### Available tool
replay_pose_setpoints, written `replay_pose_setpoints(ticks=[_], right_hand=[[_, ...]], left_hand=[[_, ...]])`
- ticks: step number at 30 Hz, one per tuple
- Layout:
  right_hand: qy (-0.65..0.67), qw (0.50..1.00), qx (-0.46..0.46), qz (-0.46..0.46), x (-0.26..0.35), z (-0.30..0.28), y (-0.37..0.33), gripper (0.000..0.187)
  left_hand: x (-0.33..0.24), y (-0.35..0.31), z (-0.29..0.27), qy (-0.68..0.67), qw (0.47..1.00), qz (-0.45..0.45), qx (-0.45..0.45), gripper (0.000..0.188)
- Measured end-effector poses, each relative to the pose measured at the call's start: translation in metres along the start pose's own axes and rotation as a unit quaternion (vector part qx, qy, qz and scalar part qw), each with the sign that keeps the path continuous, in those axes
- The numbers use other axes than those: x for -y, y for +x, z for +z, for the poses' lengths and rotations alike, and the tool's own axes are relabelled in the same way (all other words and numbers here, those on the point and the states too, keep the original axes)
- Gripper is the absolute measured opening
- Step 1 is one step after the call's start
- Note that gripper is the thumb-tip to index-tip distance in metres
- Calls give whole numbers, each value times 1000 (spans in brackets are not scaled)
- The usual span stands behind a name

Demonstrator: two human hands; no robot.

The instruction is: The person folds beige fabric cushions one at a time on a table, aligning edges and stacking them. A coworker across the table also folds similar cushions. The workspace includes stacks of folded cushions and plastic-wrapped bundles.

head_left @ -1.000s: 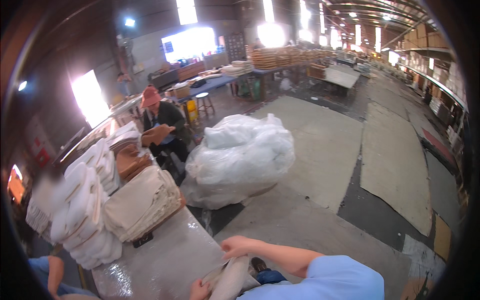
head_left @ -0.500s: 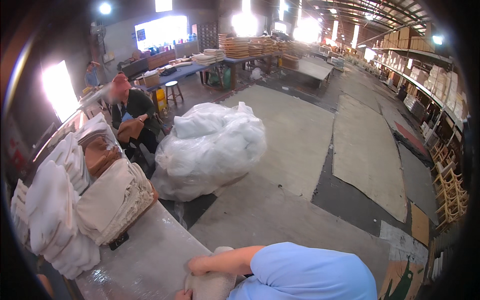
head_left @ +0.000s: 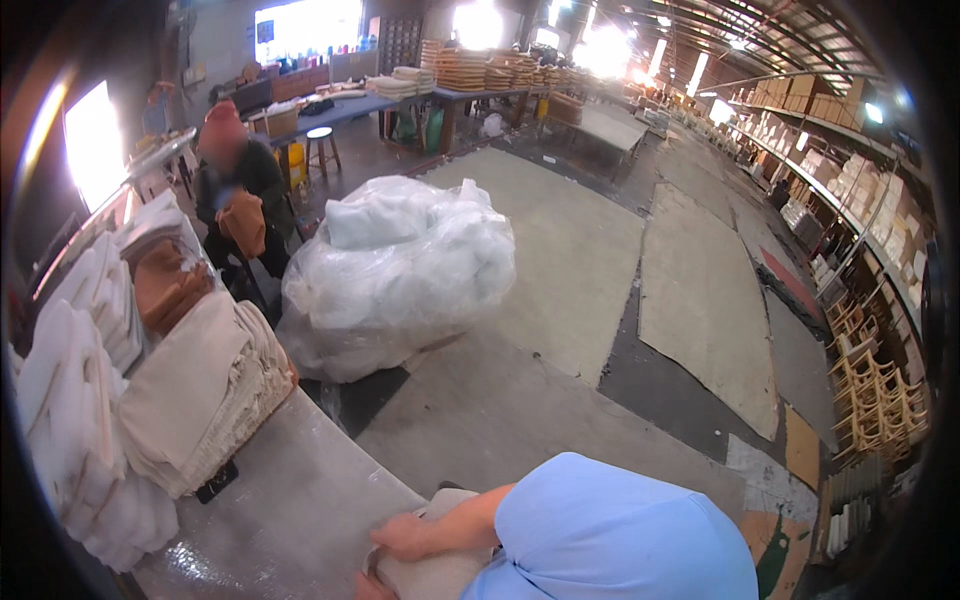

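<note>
At the bottom edge, a beige fabric piece (head_left: 440, 572), perhaps a cushion cover, lies on the near end of the grey table (head_left: 300, 490). My right hand (head_left: 405, 537), reaching in from a light blue sleeve, is closed on its upper left edge. Just below, my left hand (head_left: 372, 588) pinches the same edge; most of that hand is cut off by the frame. Farther left on the table sit a stack of folded beige fabric covers (head_left: 200, 385), a brown folded cover (head_left: 170, 283) and piles of white padding (head_left: 75, 400).
Beyond the table, a big clear plastic bag of white stuffing (head_left: 400, 270) stands on the floor. A co-worker (head_left: 235, 170) in a red cap handles a brown piece (head_left: 241, 224) at the far left. Flat sheets (head_left: 705, 300) cover the floor; chair frames (head_left: 870, 380) stand right.
My view has turned slightly, shifting the scene left and up. My right hand's fingers have shifted along the fabric edge. The co-worker's brown piece now hangs more upright.
</note>
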State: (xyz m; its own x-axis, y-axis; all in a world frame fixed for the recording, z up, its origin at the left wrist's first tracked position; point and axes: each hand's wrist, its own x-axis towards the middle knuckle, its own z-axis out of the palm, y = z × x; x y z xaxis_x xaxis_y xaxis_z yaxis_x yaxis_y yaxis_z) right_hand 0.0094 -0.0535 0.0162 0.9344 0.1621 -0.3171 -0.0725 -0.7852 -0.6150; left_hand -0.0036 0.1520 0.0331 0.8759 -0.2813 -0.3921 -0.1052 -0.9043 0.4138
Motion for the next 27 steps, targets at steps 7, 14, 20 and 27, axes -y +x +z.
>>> replay_pose_setpoints(ticks=[7, 14, 20, 27], right_hand=[[-2, 999, -2, -38, -11, -3, 9, 19], [-136, 965, 219, -50, -5, -81, 19, 24], [-64, 997, 43, -15, -37, -36, 13, 22], [-79, 996, 43, 20, -45, -26, 9, 24]], left_hand=[[-3, 17, 13, -82, 992, 73, -63, 43], [47, 16, -15, -49, 982, 180, 39, 53], [97, -3, -4, -47, 992, 90, 78, 56], [82, 2, 15, -61, 998, 23, 0, 52]])
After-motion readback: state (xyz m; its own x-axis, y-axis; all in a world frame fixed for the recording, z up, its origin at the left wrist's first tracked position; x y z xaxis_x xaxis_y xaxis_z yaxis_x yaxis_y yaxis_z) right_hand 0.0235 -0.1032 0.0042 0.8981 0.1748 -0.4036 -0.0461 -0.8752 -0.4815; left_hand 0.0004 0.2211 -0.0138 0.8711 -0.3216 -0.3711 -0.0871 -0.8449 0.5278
